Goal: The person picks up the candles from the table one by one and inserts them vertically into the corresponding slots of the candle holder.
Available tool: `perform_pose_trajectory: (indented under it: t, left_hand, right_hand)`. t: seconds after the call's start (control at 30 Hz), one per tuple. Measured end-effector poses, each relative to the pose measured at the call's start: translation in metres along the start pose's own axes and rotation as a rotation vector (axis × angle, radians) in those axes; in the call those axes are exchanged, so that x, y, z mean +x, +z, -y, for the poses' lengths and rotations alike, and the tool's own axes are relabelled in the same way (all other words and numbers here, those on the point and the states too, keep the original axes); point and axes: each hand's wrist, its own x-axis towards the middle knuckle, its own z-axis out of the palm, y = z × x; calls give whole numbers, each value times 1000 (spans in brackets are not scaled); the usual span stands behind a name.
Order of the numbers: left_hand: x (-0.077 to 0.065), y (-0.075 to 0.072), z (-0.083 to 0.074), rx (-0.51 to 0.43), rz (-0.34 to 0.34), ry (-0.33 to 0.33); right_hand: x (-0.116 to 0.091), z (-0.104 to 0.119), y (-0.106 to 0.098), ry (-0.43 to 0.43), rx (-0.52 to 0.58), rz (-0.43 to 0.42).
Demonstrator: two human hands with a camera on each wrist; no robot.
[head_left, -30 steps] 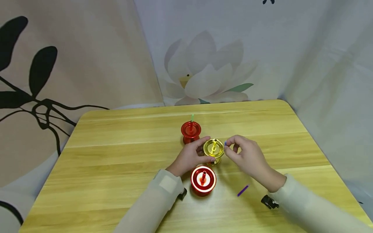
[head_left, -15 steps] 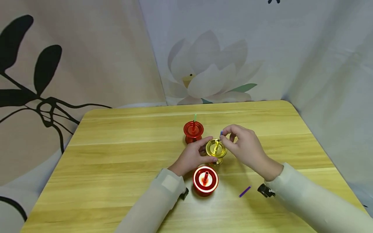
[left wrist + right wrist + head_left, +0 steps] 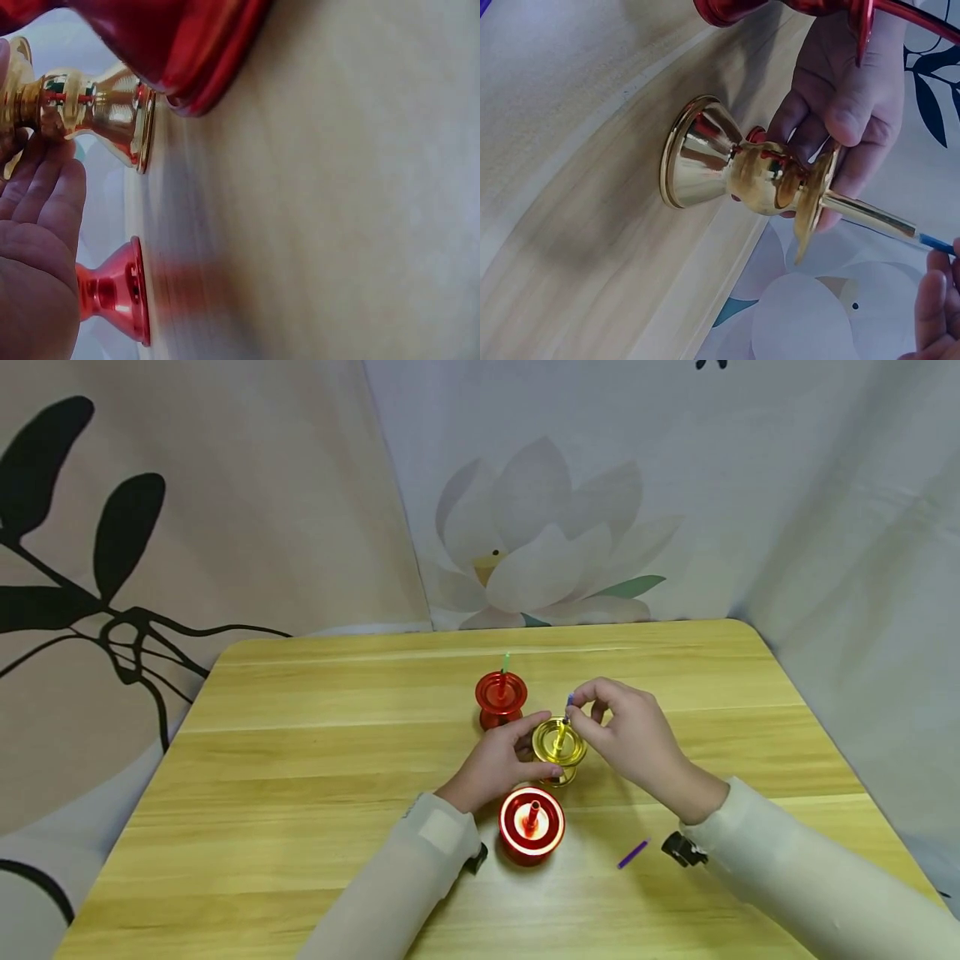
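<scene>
A gold candlestick [image 3: 559,745] with a saucer-like dish and a thin upright tube stands on the table. My left hand [image 3: 497,762] grips it from the left, thumb and fingers around its stem below the dish. Above the dish, my right hand [image 3: 628,739] pinches a short, thin blue stick [image 3: 934,242] between thumb and forefinger. In the right wrist view the stick's lower end is right at the tube's mouth, in line with the tube. Most of the stick is hidden by the fingertips.
Behind the left hand stands a red candlestick [image 3: 501,695] with a green stick [image 3: 506,662] in its tube. Another red candlestick [image 3: 531,843], its tube bare, stands nearer me. A purple stick [image 3: 633,854] lies on the wooden table [image 3: 337,735] at the right.
My right hand has moved up and left from beside the gold candlestick, bringing the blue stick to the top of its tube. The left hand keeps its hold on the gold candlestick.
</scene>
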Motion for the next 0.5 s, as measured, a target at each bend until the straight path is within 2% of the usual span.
perform_pose_trajectory:
  t: [0.2, 0.5]
  left_hand:
    - [0, 1, 0, -21, 6, 15]
    - [-1, 0, 0, -16, 3, 15]
  right_hand:
    - [-2, -1, 1, 12, 12, 19]
    - [-3, -6, 4, 3, -2, -1]
